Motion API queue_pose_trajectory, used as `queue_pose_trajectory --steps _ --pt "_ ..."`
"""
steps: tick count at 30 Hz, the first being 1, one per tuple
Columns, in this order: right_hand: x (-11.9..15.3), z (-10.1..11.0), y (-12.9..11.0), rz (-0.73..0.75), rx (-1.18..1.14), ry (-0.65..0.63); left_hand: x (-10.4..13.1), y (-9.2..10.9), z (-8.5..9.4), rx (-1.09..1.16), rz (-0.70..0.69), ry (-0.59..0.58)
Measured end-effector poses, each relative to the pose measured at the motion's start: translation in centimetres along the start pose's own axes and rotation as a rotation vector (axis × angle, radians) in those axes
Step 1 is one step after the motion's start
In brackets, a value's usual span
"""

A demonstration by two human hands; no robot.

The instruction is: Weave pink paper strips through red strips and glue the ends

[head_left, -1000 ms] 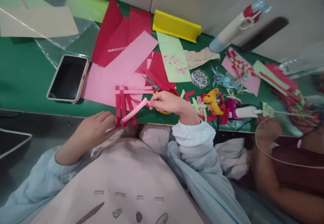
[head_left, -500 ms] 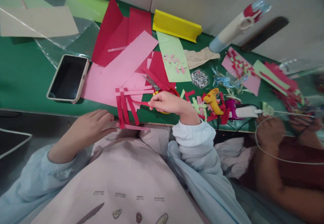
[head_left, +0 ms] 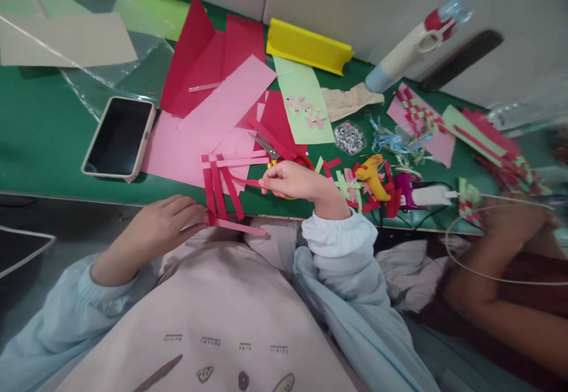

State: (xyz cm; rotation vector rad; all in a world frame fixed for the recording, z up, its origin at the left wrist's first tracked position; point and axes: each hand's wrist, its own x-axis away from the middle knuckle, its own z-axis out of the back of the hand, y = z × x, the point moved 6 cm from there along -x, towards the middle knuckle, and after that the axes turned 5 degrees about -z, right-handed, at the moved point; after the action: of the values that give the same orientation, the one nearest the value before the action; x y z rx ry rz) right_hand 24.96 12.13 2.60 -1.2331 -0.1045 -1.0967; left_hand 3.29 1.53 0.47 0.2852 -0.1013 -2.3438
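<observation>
My right hand (head_left: 295, 180) pinches the end of a red paper strip (head_left: 242, 181) over the table. That strip slants away from several upright red strips (head_left: 219, 185), which are crossed at the top by a pink strip (head_left: 244, 161). At the table's front edge, the closed fingertips of my left hand (head_left: 171, 223) are at the lower corner of these strips, where another pink strip (head_left: 242, 227) hangs past the edge; the fingers cover its left end. Scissors (head_left: 268, 146) with yellow handles lie just behind my right hand, partly hidden by it.
A phone (head_left: 119, 136) lies on the left beside pink sheets (head_left: 171, 149). To the right are a yellow glue gun (head_left: 375, 177), paper scraps (head_left: 344, 185) and a dish of googly eyes (head_left: 349, 138). A co-worker's hand (head_left: 515, 220) is at the far right, near a white cable.
My left hand has moved right and its fingers have closed at the strips' lower corner. The lower pink strip has shifted slightly right and down. The co-worker's near hand has moved right.
</observation>
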Motion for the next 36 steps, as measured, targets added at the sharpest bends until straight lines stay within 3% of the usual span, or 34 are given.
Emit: queue_pose_trajectory --steps 6,11,21,28,36 --pt "0.1 -0.1 -0.1 0.002 -0.006 -0.003 0.4 0.0 -0.4 -0.023 0.001 -0.045" --pt "0.2 0.0 -0.2 -0.006 -0.006 0.003 0.4 -0.4 -0.4 0.032 0.074 0.014" --pt "0.0 -0.2 0.0 -0.011 -0.010 -0.010 1.7 -2.1 -1.0 0.450 0.368 0.181" --pt "0.0 -0.2 -0.2 -0.018 -0.003 -0.007 3.3 -2.4 -2.9 0.750 0.659 0.376" --pt "0.0 -0.2 -0.3 -0.026 0.030 -0.007 4.0 -1.4 -5.4 0.836 0.851 0.499"
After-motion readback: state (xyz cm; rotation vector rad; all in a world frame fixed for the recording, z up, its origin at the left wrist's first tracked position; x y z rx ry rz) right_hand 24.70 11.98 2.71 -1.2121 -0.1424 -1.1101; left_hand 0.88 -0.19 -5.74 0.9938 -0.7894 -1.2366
